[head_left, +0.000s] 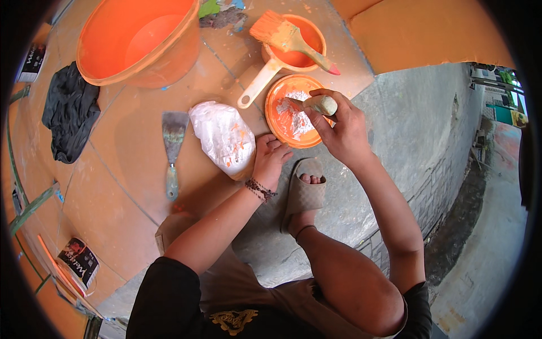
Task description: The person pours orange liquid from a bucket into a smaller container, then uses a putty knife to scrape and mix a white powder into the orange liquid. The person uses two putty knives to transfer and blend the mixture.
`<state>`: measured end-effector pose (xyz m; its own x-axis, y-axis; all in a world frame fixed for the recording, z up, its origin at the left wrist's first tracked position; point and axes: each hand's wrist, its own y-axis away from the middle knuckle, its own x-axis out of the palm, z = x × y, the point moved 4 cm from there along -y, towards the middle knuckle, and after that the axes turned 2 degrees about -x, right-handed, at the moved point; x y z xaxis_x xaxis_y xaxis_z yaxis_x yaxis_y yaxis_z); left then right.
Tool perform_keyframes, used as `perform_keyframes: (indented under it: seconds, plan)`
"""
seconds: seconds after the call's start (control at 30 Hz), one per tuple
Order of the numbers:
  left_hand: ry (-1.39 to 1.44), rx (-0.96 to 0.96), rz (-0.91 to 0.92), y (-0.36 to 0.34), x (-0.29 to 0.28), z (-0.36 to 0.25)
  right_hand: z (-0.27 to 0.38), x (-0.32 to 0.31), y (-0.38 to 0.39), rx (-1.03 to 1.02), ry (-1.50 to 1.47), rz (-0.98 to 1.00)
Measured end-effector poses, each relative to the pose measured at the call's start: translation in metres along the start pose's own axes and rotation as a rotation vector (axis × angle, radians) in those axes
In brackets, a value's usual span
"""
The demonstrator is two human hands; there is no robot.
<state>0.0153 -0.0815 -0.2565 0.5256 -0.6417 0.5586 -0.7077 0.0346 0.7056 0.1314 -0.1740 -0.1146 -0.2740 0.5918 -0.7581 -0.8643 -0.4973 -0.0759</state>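
A seated person's right hand point(347, 130) closes around the pale, rounded handle of a small tool with a dull, narrow blade point(294, 104), its tip in the white, paste-like material point(302, 121) inside a round orange plastic tub point(270, 116). The tub sits at the right edge of a brown tiled surface point(121, 195), beside grey concrete point(389, 107).

The left hand point(271, 158), fingers bent, rests by the tub's near-left rim; whether it grips the rim or merely leans there cannot be told.

The step in hand looks to be working the white material into the orange contents, which appear only partly blended. The next move seems to call for a steadied tub and blade strokes kept inside the rim.

Farther in from the edge lie a crumpled white plastic bag point(223, 133) smeared with orange and a flat metal scraper point(174, 135) with a blue-grey handle. Behind the tub, an orange-bristled brush point(282, 37) spans an orange dipper with a cream handle point(261, 85), right of a large orange bucket point(175, 62).
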Motion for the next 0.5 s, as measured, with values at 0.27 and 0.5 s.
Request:
perform_keyframes:
  seconds: [0.27,0.5]
  plan:
    - [0.001,0.009,0.027,-0.003,-0.001,0.0,0.008,0.006,0.005,-0.064,-0.004,0.098]
    - [0.014,0.002,0.033,-0.005,-0.001,0.001,0.001,0.012,0.012,-0.014,-0.075,-0.013]
